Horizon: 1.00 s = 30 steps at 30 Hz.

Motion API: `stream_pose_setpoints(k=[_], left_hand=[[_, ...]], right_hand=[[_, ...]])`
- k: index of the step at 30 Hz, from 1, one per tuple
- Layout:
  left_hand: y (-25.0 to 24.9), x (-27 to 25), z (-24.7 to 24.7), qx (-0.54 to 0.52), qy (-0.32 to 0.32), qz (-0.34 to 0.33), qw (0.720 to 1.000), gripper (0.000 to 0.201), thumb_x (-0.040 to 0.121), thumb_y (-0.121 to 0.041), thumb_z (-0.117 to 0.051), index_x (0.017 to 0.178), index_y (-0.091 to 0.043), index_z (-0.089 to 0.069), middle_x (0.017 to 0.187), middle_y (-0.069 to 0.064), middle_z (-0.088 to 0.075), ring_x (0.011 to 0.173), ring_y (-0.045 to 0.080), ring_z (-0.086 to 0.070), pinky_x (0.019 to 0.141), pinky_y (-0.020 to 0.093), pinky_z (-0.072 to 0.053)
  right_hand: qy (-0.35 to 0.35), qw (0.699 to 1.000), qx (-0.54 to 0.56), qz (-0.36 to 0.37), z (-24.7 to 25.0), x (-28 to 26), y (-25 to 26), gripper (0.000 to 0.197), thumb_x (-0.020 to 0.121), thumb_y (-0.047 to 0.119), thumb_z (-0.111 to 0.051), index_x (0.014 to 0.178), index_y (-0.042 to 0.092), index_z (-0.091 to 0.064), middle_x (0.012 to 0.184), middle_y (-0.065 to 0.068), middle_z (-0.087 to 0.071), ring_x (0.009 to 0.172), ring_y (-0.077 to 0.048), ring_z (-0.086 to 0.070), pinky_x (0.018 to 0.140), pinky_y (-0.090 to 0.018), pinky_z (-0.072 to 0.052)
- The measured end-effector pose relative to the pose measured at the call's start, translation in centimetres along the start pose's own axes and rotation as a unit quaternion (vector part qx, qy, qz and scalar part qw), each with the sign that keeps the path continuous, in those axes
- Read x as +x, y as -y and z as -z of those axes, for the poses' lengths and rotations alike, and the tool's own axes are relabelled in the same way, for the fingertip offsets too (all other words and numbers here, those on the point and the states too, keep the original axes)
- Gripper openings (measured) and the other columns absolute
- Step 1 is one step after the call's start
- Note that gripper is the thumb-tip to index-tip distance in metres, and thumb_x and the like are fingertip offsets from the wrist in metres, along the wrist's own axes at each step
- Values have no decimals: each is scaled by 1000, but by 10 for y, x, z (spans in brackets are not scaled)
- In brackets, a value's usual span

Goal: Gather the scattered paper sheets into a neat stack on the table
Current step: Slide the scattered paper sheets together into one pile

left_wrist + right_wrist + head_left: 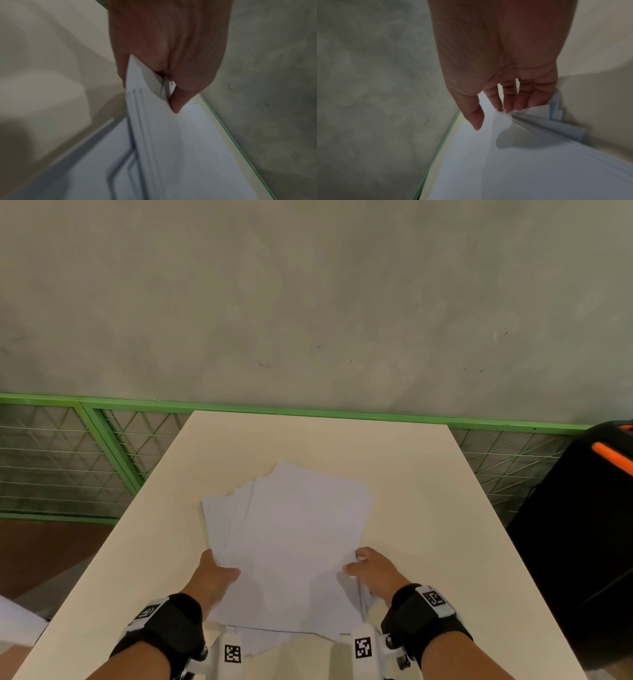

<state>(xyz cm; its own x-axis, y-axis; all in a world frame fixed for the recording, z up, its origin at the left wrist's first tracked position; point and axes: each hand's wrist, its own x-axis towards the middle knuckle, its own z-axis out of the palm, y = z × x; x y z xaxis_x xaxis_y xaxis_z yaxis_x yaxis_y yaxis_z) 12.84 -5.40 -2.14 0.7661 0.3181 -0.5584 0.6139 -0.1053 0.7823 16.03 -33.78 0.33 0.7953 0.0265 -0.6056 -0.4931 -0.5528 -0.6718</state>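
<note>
A loose pile of white paper sheets (291, 542) lies fanned on the cream table (428, 491), its far corners splayed to the left. My left hand (215, 571) grips the pile's near left edge, thumb on top and fingers under the sheets (154, 135). My right hand (368, 570) holds the near right edge, thumb on top; in the right wrist view its fingertips (508, 106) pinch several fanned sheet edges (539, 121). Some sheets stick out below the pile toward the table's near edge (260, 642).
A green-framed wire mesh fence (102, 446) runs behind the table, with a grey concrete floor (308, 302) beyond. A black case with an orange stripe (589, 525) stands at the table's right side.
</note>
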Motion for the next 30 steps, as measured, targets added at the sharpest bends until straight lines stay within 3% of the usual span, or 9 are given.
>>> stream_pose_setpoints(k=[6, 9, 15, 17, 19, 21, 23, 25, 30], left_hand=[[22, -24, -3, -53, 22, -20, 998, 61, 88, -10, -58, 140, -9, -26, 135, 13, -45, 122, 33, -46, 103, 43, -39], [31, -38, -7, -105, 45, -18, 993, 53, 89, -5, -57, 135, -8, -31, 111, 3, -53, 109, 28, -49, 96, 40, -41], [47, -61, 3, -184, 74, 21, 980, 45, 87, -4, -58, 129, -9, -42, 123, 15, -59, 112, 37, -56, 101, 53, -41], [50, -66, 7, -188, 73, 5, 979, 41, 87, -3, -58, 124, -9, -43, 115, 12, -61, 106, 34, -57, 96, 48, -44], [52, -69, 11, -164, 44, -18, 985, 39, 87, -2, -58, 121, -9, -42, 108, 8, -61, 98, 28, -58, 87, 43, -46], [56, -71, 15, -129, 10, -27, 991, 44, 85, -3, -60, 124, -8, -40, 116, 12, -59, 101, 30, -58, 86, 43, -47], [58, -76, 20, -104, -21, -34, 994, 48, 83, -5, -63, 124, -9, -39, 124, 13, -56, 106, 32, -56, 91, 47, -47], [56, -81, 24, -101, -45, -44, 993, 42, 84, -5, -61, 117, -14, -37, 122, 11, -53, 106, 31, -53, 95, 48, -44], [39, -91, 32, -122, -59, -76, 988, 51, 89, -4, -55, 134, -13, -34, 124, 7, -48, 107, 29, -47, 97, 47, -40]], right_hand=[[-44, 999, -24, -16, 3, -8, -13, 58, 84, 26, -58, 138, 13, -39, 141, -12, -41, 127, -28, -44, 102, -30, -38], [-97, 990, -83, -60, 4, -17, -18, 54, 81, 29, -56, 132, 15, -44, 134, -14, -39, 122, -34, -43, 103, -37, -38], [-59, 996, -36, -56, 2, -37, -41, 31, 79, 25, -52, 106, 9, -51, 106, -9, -49, 91, -25, -53, 76, -29, -42], [-41, 998, 2, -42, 0, -45, -44, 10, 80, 23, -50, 79, 13, -49, 79, -4, -53, 68, -18, -48, 65, -27, -38], [-17, 999, 23, -37, -2, -53, -40, 17, 85, 18, -49, 72, 10, -43, 69, -2, -43, 64, -16, -42, 60, -26, -38], [10, 999, 23, -32, -6, -58, -35, 17, 87, 19, -51, 85, 3, -47, 84, -9, -48, 78, -18, -42, 65, -28, -40], [28, 999, 15, -20, -12, -59, -30, 40, 88, 21, -51, 114, -10, -49, 114, -23, -54, 89, -19, -41, 70, -28, -40], [41, 999, -8, -13, -21, -57, -25, 56, 89, 24, -51, 137, -2, -38, 126, -16, -50, 99, -19, -45, 79, -27, -39], [52, 998, -26, 16, -35, -53, -14, 65, 88, 29, -52, 145, 8, -27, 147, -9, -35, 124, -22, -43, 96, -30, -40]])
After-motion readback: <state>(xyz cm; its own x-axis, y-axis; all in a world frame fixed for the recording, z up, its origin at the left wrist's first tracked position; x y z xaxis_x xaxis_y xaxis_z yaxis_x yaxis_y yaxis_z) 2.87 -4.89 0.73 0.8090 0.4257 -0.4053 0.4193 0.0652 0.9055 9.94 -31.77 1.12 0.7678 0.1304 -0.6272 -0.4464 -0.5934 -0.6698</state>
